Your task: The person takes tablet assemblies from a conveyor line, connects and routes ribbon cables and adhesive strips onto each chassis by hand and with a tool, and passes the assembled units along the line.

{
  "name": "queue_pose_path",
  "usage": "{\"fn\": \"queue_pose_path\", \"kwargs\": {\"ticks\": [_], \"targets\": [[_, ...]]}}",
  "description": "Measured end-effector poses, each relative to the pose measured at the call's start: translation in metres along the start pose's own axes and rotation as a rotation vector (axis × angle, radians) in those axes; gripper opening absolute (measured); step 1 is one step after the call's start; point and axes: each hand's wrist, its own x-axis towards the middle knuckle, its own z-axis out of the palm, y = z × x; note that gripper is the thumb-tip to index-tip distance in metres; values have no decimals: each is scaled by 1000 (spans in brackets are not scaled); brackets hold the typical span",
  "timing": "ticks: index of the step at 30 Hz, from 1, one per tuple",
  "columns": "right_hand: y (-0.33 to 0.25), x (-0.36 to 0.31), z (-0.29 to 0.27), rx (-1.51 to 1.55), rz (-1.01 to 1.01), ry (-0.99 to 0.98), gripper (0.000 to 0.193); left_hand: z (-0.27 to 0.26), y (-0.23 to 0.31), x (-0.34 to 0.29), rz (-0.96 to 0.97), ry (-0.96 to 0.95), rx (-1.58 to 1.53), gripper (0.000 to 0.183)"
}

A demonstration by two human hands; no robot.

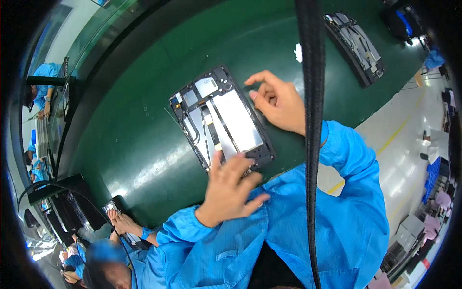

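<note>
An opened tablet (238, 120) with a black frame lies on the green table, its silvery inner plates and flat cables exposed. My left hand (231, 190) is over the tablet's near end with its fingers spread; some fingertips overlap the lower edge, and whether they touch it I cannot tell. Just off the tablet's right side hovers my right hand (281, 103). Its index finger and thumb are apart, the other fingers are curled in, and nothing shows between them.
A second opened tablet (356, 48) lies at the far right of the green table (144, 139), with a small white scrap (298, 53) left of it. A black braided cable (314, 144) hangs across the view. At lower left, a co-worker's hands (122, 222) rest on another device.
</note>
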Motion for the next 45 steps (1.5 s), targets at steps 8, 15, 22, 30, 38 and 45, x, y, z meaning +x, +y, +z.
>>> {"fn": "queue_pose_path", "kwargs": {"ticks": [8,15,22,30,38,45], "targets": [[-1,2,-5,43,123,-85,30,25,-7,6,124,-133,158,51],[1,4,-8,33,-61,-247,49,14,-23,22,0,-29,280,37],[-20,-2,-14,77,-174,-383,58,-1,-42,51,-137,58,435,22],[13,14,-197,-243,-349,704,22,-24,-93,57,-252,191,647,32],[113,-20,-373,-893,273,716,46,-5,-84,62,-86,279,503,29],[93,-25,-305,-995,403,872,59,60,-27,125,129,146,-10,34]]}}
